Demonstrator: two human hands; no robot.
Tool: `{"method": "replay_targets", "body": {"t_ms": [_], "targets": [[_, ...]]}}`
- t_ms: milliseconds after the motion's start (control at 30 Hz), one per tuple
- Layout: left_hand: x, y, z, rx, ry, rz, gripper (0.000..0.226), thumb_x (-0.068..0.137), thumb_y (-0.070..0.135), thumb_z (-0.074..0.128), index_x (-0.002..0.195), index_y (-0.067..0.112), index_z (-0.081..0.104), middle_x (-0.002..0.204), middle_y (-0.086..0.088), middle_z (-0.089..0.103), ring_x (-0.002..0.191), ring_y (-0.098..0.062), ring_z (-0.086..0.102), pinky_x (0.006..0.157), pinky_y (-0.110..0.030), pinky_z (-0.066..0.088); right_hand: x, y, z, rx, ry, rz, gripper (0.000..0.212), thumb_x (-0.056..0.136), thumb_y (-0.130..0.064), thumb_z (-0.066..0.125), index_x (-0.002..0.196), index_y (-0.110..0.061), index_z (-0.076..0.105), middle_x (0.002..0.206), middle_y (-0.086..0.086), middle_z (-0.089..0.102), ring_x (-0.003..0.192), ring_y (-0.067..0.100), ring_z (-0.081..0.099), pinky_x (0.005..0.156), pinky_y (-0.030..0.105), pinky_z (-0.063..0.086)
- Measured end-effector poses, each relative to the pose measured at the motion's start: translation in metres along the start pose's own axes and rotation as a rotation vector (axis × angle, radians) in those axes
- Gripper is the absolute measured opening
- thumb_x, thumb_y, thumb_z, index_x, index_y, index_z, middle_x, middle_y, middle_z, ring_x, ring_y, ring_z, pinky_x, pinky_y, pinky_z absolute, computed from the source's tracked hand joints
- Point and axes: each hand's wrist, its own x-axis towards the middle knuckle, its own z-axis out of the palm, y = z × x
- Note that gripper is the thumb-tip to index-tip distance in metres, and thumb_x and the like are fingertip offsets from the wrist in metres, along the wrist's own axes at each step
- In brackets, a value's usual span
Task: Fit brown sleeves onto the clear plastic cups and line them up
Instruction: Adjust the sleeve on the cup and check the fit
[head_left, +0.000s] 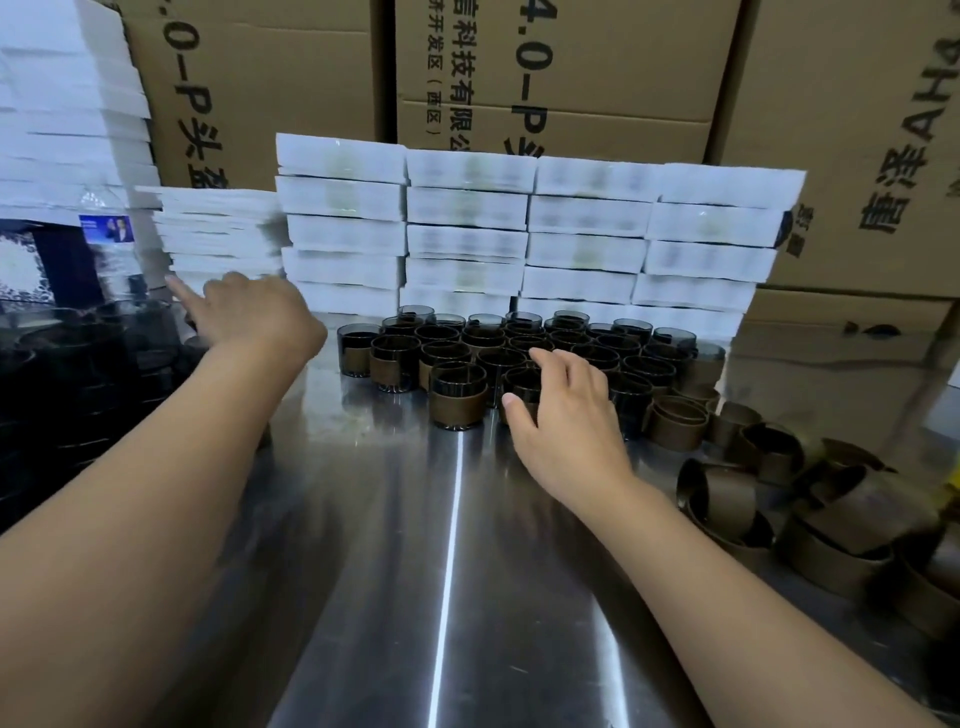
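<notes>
Sleeved cups (457, 395) stand in rows at the table's (395, 519) far middle. The right hand (566, 415) rests loose, spread fingers on the nearest (squaring it, I'd guess). The left hand (254, 317) reaches far left for bare cups (78, 364), index out, holding nothing.

Shiny steel counter (415, 571) with bright reflected streak down middle. Stacked white flat boxes (519, 244) form wall along back. Lower white stack (218, 228) just left of it; taller white stack (62, 104) far left. Printed cardboard cartons (597, 67) behind. Blue-labelled clear bottle (106, 228) at left.
</notes>
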Motion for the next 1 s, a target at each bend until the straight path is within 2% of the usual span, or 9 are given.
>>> {"method": "replay_targets", "body": {"t_ms": [100,233,300,367,467,567,700,833,1000], "targets": [[-0.010,0.017,-0.015,-0.436,0.092,0.085,0.017,0.086,0.030,0.054,0.085,0.014,0.059,0.122,-0.022,0.057,0.121,-0.041,0.045,0.113,-0.058,0.023,0.001,-0.002,-0.014,-0.151,-0.024,0.052,0.057,0.095,-0.036,0.044,0.146,-0.017,0.025,0.146,0.008,0.033,0.134,0.028,0.028,0.106,0.040,0.028],[-0.039,0.043,-0.014,-1.232,-0.034,0.150,0.021,0.075,0.020,0.072,0.095,0.017,0.066,0.092,-0.006,0.071,0.087,-0.028,0.067,0.087,-0.039,0.054,0.001,-0.002,-0.037,-0.461,-0.221,0.194,0.054,0.092,-0.037,0.048,0.138,-0.014,0.034,0.142,0.014,0.036,0.129,0.039,0.035,0.104,0.049,0.029],[-0.055,0.055,-0.003,-1.437,-0.134,0.118,0.028,0.072,0.015,0.079,0.097,0.013,0.066,0.080,-0.001,0.068,0.066,-0.019,0.064,0.070,-0.033,0.056,0.004,0.003,-0.049,-0.523,-0.343,0.326,0.064,0.089,-0.041,0.053,0.142,-0.014,0.029,0.147,0.014,0.029,0.134,0.043,0.029,0.108,0.056,0.026],[-0.066,0.063,0.014,-1.607,-0.293,0.025,0.033,0.071,0.018,0.082,0.097,0.009,0.065,0.077,-0.003,0.066,0.064,-0.017,0.060,0.064,-0.031,0.055,0.010,0.017,-0.062,-0.505,-0.399,0.461,0.074,0.086,-0.043,0.057,0.145,-0.016,0.024,0.150,0.012,0.024,0.135,0.043,0.028,0.107,0.059,0.027],[-0.077,0.066,0.031,-1.791,-0.645,-0.099,0.025,0.073,0.024,0.080,0.088,0.013,0.064,0.072,-0.003,0.065,0.061,-0.018,0.059,0.063,-0.027,0.052,0.022,0.049,-0.074,-0.417,-0.383,0.581,0.071,0.084,-0.041,0.057,0.142,-0.011,0.029,0.145,0.015,0.031,0.129,0.041,0.038,0.104,0.052,0.036],[-0.086,0.066,0.035,-1.999,-0.916,-0.165,0.014,0.072,0.020,0.077,0.080,0.015,0.067,0.074,-0.007,0.072,0.064,-0.020,0.070,0.073,-0.043,0.059,0.029,0.069,-0.071,-0.375,-0.416,0.629,0.056,0.086,-0.031,0.051,0.134,-0.004,0.043,0.138,0.018,0.043,0.122,0.039,0.046,0.102,0.045,0.042],[-0.095,0.068,0.039,-2.077,-1.033,-0.173,0.033,0.058,0.024,0.078,0.087,0.016,0.064,0.080,-0.008,0.074,0.086,-0.028,0.069,0.072,-0.050,0.059,0.032,0.080,-0.059,-0.332,-0.428,0.624,0.046,0.090,-0.024,0.047,0.130,-0.002,0.050,0.132,0.019,0.050,0.119,0.037,0.049,0.101,0.043,0.043],[-0.101,0.067,0.042,-2.138,-1.099,-0.199,0.043,0.058,0.026,0.074,0.098,0.015,0.062,0.102,-0.011,0.068,0.097,-0.032,0.066,0.072,-0.053,0.058,0.033,0.085,-0.059,-0.355,-0.392,0.636,0.049,0.085,-0.028,0.056,0.127,-0.002,0.053,0.133,0.019,0.048,0.119,0.037,0.049,0.099,0.044,0.046],[-0.102,0.067,0.042,-2.232,-1.187,-0.143,0.038,0.062,0.027,0.072,0.096,0.012,0.064,0.097,-0.016,0.073,0.090,-0.034,0.072,0.079,-0.061,0.054,0.033,0.084,-0.062,-0.406,-0.442,0.571,0.054,0.075,-0.041,0.073,0.116,-0.007,0.061,0.122,0.015,0.054,0.110,0.033,0.054,0.094,0.039,0.049]]}}
